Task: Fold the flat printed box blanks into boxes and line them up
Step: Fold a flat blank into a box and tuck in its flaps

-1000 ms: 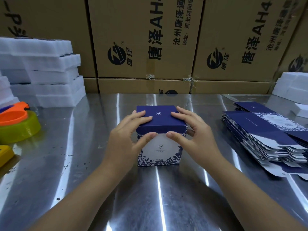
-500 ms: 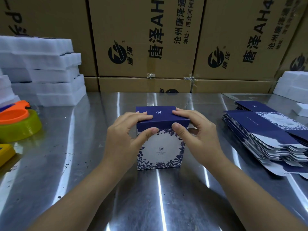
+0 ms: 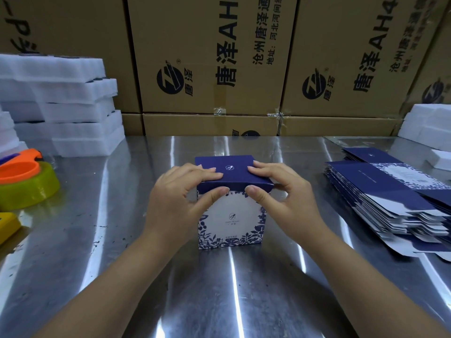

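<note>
Steel table (image 3: 73,264), cartons (image 3: 207,32) behind (box (image 3: 230,215) upright)

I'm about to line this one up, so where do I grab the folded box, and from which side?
Take the folded box by its side walls, below the navy lid, coming in from left and right. It stands upright with flat walls; the lid looks only folded over, so pulling there may open it.

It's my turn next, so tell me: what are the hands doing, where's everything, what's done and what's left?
Hands: left hand and right hand each pinch the blue top flap of the box, fingers on top, thumb at the front edge.
The box stands on the table; flat blanks are stacked on the right.
Done: one box shaped.
Left: tuck the flap, line it up, fold the stack.
</note>
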